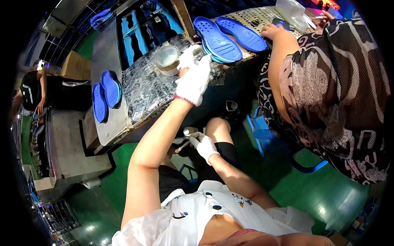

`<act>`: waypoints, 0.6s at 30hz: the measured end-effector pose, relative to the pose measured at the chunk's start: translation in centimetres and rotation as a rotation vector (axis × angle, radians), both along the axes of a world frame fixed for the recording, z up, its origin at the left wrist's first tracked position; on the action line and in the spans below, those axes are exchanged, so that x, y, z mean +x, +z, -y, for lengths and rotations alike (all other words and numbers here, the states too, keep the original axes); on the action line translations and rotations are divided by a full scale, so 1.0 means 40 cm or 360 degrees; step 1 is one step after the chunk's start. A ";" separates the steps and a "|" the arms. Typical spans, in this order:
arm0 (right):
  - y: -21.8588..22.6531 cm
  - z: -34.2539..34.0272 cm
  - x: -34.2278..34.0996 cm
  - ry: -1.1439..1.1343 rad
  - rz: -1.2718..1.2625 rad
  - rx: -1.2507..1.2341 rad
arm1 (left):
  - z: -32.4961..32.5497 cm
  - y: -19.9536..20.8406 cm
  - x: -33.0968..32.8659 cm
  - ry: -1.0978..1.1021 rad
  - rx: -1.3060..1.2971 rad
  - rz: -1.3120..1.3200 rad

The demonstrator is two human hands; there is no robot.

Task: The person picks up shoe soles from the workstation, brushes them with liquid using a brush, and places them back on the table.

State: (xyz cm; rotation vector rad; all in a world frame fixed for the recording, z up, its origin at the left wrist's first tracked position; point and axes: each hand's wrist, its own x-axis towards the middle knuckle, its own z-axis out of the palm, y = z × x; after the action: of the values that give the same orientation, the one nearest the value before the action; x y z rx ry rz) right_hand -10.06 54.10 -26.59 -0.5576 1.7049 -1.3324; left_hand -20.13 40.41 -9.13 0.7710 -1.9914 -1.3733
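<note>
My left hand (193, 78), in a white knitted glove with a bare fingertip showing, reaches over the table edge. Its fingers are spread and I see nothing held in them. It is between a round pale tub (167, 57) and a stack of blue shoe soles (217, 41), close to the stack's near end. Low over my lap, my right hand (202, 146), also white-gloved, is closed round a thin pale stick (182, 146); the kind of tool is not clear. Beside those fingers is a small whitish cylinder (189, 131), partly hidden.
More blue soles (106, 95) lie on the table's left end. A dark tray (147, 30) holds light-blue pieces. At the right sits a co-worker (328, 90) in patterned clothes, one hand on the table, near a blue stool (260, 129). Another person (33, 88) is far left.
</note>
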 end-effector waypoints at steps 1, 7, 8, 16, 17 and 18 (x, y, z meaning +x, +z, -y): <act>0.003 0.002 0.002 0.0014 0.0020 0.0016 | 0.000 -0.003 0.033 0.0032 -0.0212 -0.0032; -0.003 0.006 0.006 0.0090 -0.0109 0.0051 | 0.097 0.038 0.294 0.0499 -0.1613 -0.0282; -0.006 0.001 -0.003 0.0096 -0.0077 0.0064 | 0.124 0.040 0.326 0.0604 -0.1777 -0.0138; -0.001 0.013 0.034 0.0068 -0.0081 0.0003 | 0.332 -0.040 0.689 0.0830 -0.1379 0.1464; -0.001 0.007 0.033 0.0044 -0.0118 0.0041 | 0.312 -0.047 0.684 0.0904 -0.1112 0.1243; -0.006 0.003 0.031 0.0019 -0.0135 0.0046 | 0.293 -0.051 0.672 0.0970 -0.0840 0.1024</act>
State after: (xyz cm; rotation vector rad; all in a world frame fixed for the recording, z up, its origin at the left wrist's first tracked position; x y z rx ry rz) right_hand -8.81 53.96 -26.81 -0.6144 1.7842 -1.2899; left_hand 6.76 28.67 -11.18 1.5085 -2.1461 -0.2305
